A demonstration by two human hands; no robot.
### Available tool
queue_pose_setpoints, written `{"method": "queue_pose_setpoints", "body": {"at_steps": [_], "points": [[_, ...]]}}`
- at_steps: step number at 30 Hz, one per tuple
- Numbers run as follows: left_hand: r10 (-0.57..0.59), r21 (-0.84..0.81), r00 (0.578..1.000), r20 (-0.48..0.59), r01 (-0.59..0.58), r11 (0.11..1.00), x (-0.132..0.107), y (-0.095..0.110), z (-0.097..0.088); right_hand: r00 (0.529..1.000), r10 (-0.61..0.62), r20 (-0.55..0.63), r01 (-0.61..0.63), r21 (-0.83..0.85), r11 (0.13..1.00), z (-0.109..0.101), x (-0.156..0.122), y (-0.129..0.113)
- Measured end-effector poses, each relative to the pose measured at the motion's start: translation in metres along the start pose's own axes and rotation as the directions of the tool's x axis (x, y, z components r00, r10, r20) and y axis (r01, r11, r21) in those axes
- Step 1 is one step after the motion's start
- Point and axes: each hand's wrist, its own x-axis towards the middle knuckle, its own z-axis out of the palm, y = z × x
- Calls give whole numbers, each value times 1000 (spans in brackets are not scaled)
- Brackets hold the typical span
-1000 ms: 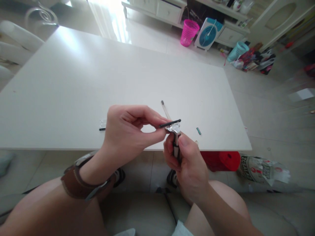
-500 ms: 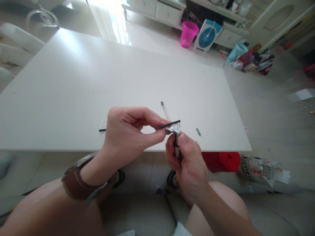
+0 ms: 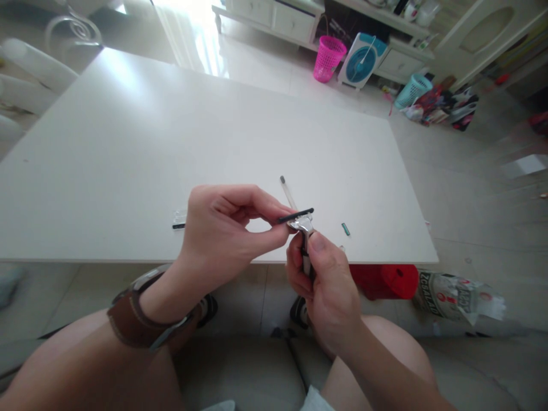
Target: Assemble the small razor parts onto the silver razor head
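My left hand [image 3: 226, 225] pinches one end of a thin black bar [image 3: 302, 214] between thumb and fingertips. The bar lies against the wide silver head of what looks like a razor [image 3: 303, 224]. My right hand [image 3: 327, 274] is closed around the razor's handle, thumb along its side; the lower handle is hidden in the palm. Just beyond the fingers a clear tube with a grey tip [image 3: 287, 191] lies on the white table [image 3: 205, 137]. A small dark-green strip [image 3: 345, 229] lies to the right. A clear case with a black strip [image 3: 178, 220] is partly hidden by my left hand.
The table's front edge runs below my hands. Under it on the right stand a red bin [image 3: 398, 281] and a printed bag [image 3: 456, 294]. Across the floor are a pink basket [image 3: 329, 59], a blue-and-white fan [image 3: 360, 60] and a light-blue basket [image 3: 411, 90]. White chairs [image 3: 38, 63] stand at left.
My right hand and the razor have shifted very slightly left and up. The left hand keeps its pinch on the black bar, almost unmoved.
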Motion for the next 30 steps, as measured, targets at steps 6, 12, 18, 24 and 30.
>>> {"method": "queue_pose_setpoints", "body": {"at_steps": [6, 12, 18, 24, 30], "points": [[83, 20, 997, 0, -83, 996, 0, -1, 0, 1000, -18, 2, 18, 7, 1000, 1, 0, 0], [126, 41, 992, 2, -126, 991, 0, -1, 1, 999, 15, 43, -18, 82, 996, 1, -1, 0], [127, 58, 992, 16, -128, 990, 0, 0, 0, 997, 3, 71, -8, 69, 998, -3, -1, 0], [112, 106, 993, 28, -115, 988, -1, 1, -2, 998, -21, 63, 22, -11, 1000, -7, -2, 4], [142, 133, 989, 45, -147, 980, 0, 0, -2, 999, -31, 8, 31, -60, 998, -6, -3, 4]]}}
